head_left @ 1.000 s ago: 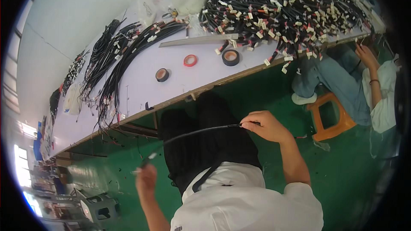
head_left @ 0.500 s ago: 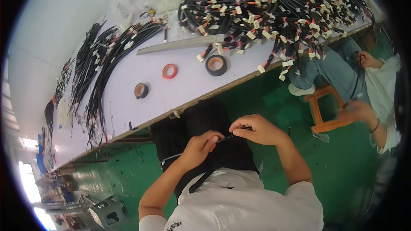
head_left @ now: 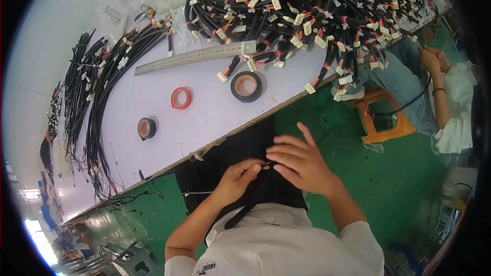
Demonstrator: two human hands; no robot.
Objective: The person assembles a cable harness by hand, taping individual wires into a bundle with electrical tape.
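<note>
Pinching a black cable [head_left: 266, 164] between thumb and fingertips, our left hand [head_left: 238, 179] keeps it above our lap, while our right hand [head_left: 303, 166] spreads its fingers wide just beside it. The front edge of the counter [head_left: 204, 122] slants past our knees. White surface runs from that edge to three tape rolls [head_left: 236, 89], with a steel ruler [head_left: 197, 57] beyond them. At right, connectors [head_left: 340, 92] from the cable heap [head_left: 286, 15] overhang the edge. Green floor [head_left: 350, 143] opens between our right forearm and an orange stool [head_left: 387, 136]. We cannot tell whether our right fingers touch the cable. Our left hand hides whether a thin length [head_left: 198, 193] beside its wrist joins it. The upper border crops the heap; the dark rim cuts off a co-worker [head_left: 458, 107].
</note>
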